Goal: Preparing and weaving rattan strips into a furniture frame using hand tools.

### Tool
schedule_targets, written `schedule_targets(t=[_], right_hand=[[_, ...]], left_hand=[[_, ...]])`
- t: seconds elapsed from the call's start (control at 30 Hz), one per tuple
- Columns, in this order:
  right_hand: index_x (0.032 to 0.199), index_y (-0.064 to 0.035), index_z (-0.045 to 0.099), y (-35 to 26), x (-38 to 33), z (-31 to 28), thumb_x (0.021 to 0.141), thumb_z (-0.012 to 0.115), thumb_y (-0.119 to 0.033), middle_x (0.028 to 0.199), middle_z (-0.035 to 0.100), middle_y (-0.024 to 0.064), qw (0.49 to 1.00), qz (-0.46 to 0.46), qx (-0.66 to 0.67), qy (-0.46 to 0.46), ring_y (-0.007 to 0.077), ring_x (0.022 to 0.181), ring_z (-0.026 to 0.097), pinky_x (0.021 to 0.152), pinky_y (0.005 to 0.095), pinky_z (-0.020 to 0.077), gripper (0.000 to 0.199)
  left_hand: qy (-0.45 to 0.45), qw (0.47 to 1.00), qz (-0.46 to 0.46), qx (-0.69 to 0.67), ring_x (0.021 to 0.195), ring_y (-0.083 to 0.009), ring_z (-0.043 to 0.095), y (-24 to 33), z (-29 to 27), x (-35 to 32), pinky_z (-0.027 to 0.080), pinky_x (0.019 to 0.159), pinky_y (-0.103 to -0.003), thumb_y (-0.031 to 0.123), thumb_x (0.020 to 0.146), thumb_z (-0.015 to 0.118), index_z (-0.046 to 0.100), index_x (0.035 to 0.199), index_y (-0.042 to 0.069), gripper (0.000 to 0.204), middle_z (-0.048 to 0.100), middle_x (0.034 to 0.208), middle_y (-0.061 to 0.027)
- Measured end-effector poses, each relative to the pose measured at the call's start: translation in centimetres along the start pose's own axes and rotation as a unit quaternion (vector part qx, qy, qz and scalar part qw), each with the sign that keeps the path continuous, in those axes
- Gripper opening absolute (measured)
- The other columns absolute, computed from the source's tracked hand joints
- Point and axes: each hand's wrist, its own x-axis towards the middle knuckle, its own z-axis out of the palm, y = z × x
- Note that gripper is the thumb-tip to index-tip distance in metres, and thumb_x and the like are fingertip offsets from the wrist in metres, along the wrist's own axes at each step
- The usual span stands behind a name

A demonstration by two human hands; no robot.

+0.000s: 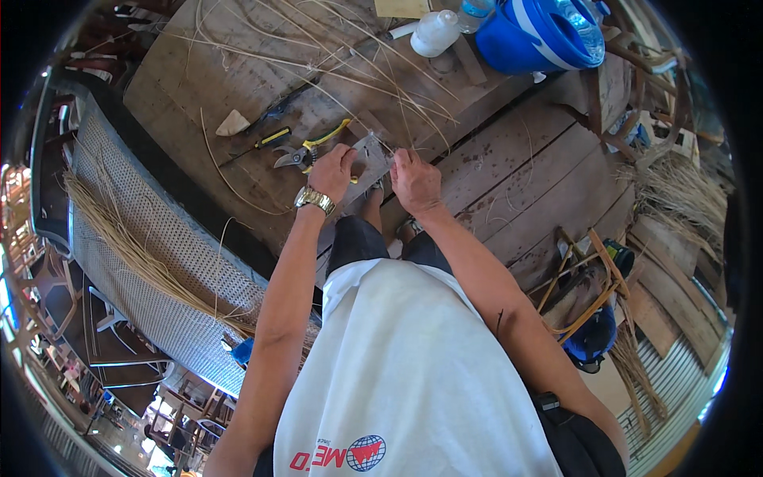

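Wooden planking forms the desk (509, 167), running from twelve o'clock down toward three o'clock. Woven cane panel (151, 246) lies at nine o'clock, with a bundle of pale straw strands (135, 246) across it. Blue bucket (540, 36) stands at one o'clock, a white plastic bottle (435, 33) just beside it at twelve. Loose cane strands (334, 56) spread over the desk at twelve o'clock. Grey metal plate (368, 159) sits near centre, held between both hands. Left hand (332, 171), wearing a metal wristwatch (315, 199), is closed on the plate's left edge. Right hand (415, 181) is closed in a pinch at the plate's right edge. Yellow-handled pruning shears (306, 151) lie touching the left hand at ten o'clock; a yellow-and-black screwdriver (258, 145) lies just beyond.
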Motion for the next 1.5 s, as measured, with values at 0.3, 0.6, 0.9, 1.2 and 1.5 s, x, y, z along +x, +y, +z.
schedule_targets(t=[0.3,0.6,0.9,1.2,1.5], right_hand=[[0.088,-0.0112,0.053,0.0,0.5,-0.2,0.079,0.063,-0.012,0.082,0.06,0.007,0.998,-0.015,-0.052,-0.012,0.026,0.072,0.066,0.06,0.0381,0.0538,0.014],[0.087,-0.0053,0.064,1.7,-0.2,3.4,0.087,0.062,-0.026,0.084,0.068,0.0147,0.91,0.291,0.282,-0.089,0.0341,0.081,0.066,0.07,0.0437,0.0513,0.021],[0.085,-0.0036,0.068,4.1,-0.2,3.0,0.082,0.066,-0.04,0.079,0.068,0.0165,0.872,0.344,0.305,-0.167,0.0342,0.079,0.065,0.072,0.0428,0.0495,0.037],[0.085,-0.0072,0.07,17.4,-26.7,-5.1,0.082,0.068,-0.037,0.087,0.066,0.0157,0.823,0.379,0.087,-0.414,0.0342,0.085,0.065,0.074,0.0459,0.0505,0.03],[0.11,-0.0022,0.062,2.8,-4.4,-6.1,0.088,0.068,-0.028,0.103,0.067,0.0126,0.92,0.173,0.332,-0.118,0.0235,0.078,0.067,0.068,0.0323,0.0537,0.034]], left_hand=[[-0.015,0.997,-0.015,0.073,0.088,-0.0411,0.063,0.9,0.7,0.7,0.049,0.074,-0.05,0.033,0.097,0.051,0.06,0.1,0.008,0.027,0.067,0.093,-0.0197],[-0.048,0.997,-0.017,0.062,0.089,-0.0422,0.062,0.2,0.9,1.9,0.049,0.075,-0.051,0.034,0.096,0.052,0.062,0.1,0.011,0.025,0.067,0.091,-0.0205],[-0.039,0.995,-0.037,0.079,0.091,-0.0406,0.063,1.2,0.6,2.2,0.05,0.078,-0.048,0.036,0.094,0.055,0.065,0.106,0.013,0.027,0.067,0.094,-0.0195],[-0.048,0.996,-0.01,0.07,0.098,-0.0381,0.062,1.3,0.1,1.7,0.049,0.084,-0.047,0.034,0.094,0.052,0.064,0.104,0.016,0.024,0.068,0.102,-0.015],[-0.053,0.996,0.006,0.065,0.098,-0.0377,0.062,0.6,0.2,2.0,0.049,0.084,-0.045,0.033,0.094,0.055,0.066,0.109,0.014,0.026,0.068,0.103,-0.0158]])
